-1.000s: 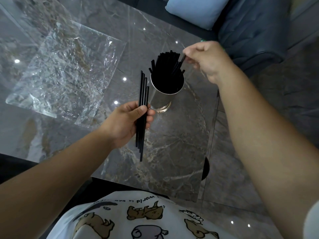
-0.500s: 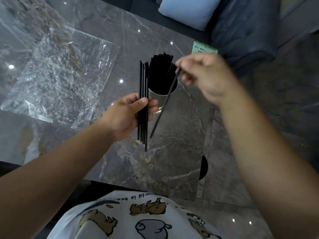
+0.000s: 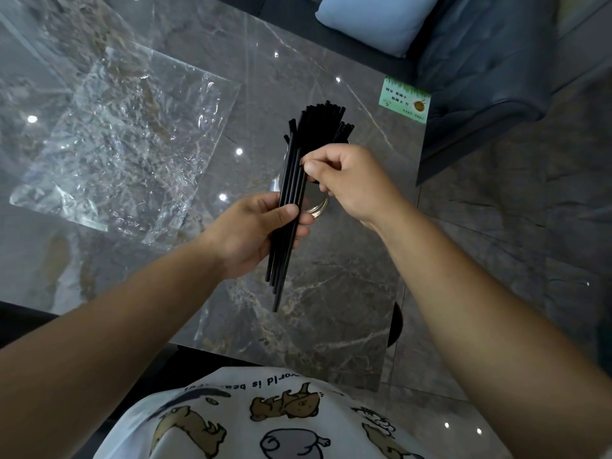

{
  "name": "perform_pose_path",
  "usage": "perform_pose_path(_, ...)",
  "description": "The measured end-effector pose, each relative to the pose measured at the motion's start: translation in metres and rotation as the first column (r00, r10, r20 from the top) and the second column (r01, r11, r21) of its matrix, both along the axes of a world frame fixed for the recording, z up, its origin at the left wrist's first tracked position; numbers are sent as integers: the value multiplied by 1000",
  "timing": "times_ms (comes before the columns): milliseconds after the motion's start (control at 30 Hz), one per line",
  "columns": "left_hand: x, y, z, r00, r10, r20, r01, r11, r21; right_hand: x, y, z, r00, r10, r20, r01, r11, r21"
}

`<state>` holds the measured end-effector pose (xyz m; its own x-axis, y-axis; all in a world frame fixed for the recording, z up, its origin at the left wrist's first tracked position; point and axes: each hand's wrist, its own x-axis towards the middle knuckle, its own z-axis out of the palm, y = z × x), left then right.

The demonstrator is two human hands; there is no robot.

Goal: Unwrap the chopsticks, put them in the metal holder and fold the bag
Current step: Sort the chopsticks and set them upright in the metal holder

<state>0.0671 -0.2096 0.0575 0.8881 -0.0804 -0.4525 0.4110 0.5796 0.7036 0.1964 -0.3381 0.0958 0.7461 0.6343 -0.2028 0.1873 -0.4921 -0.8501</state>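
My left hand (image 3: 255, 233) grips a small bundle of black chopsticks (image 3: 288, 207), held nearly upright over the marble table. My right hand (image 3: 347, 183) pinches the upper part of one chopstick at the right side of that bundle. Right behind both hands stands the metal holder (image 3: 318, 208); only part of its shiny side shows. Several black chopsticks (image 3: 323, 122) stick up out of it. The clear plastic bag (image 3: 126, 144) lies flat and crinkled on the table, to the left of my left hand.
A green printed card (image 3: 404, 100) lies near the table's far right corner. A dark sofa (image 3: 483, 81) with a light blue cushion (image 3: 374, 18) stands beyond it. The table (image 3: 331, 293) ends just right of my right forearm, with grey floor tiles (image 3: 513, 226) beyond.
My right hand moved from the top of the holder down and left to the bundle in my left hand. Half a second ago it held one slanted chopstick in front of the holder.
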Motion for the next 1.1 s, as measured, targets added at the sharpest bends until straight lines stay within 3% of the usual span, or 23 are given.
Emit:
perform_pose_path(100, 2, 0, 1, 1000, 18, 5, -18, 1000, -7, 6, 1, 1, 1000, -14, 9, 14, 998, 65)
perform_pose_path(200, 4, 0, -1, 999, 49, 7, -49, 999, -3, 20, -8, -2, 920, -355, 168, 325, 927, 186)
perform_pose_path(267, 4, 1, -4, 998, 69, 8, -69, 998, -2, 31, -16, -11, 840, -508, 192, 484, 860, 161)
perform_pose_path(400, 7, -1, -10, 996, 89, 2, -89, 996, -8, 39, -12, -32, 918, -395, 34, 396, 915, -72)
perform_pose_path(600, 10, -4, -16, 995, 96, -9, -96, 995, -26, 48, -8, -39, 902, -431, -25, 432, 901, 34)
perform_pose_path(767, 11, 1, -19, 993, 116, -15, -117, 991, -64, 46, -18, -41, 913, -375, -159, 398, 904, 157)
perform_pose_path(1100, 13, -3, -23, 993, 117, -22, -118, 991, -59, 55, -11, -35, 936, -280, -213, 313, 940, 139)
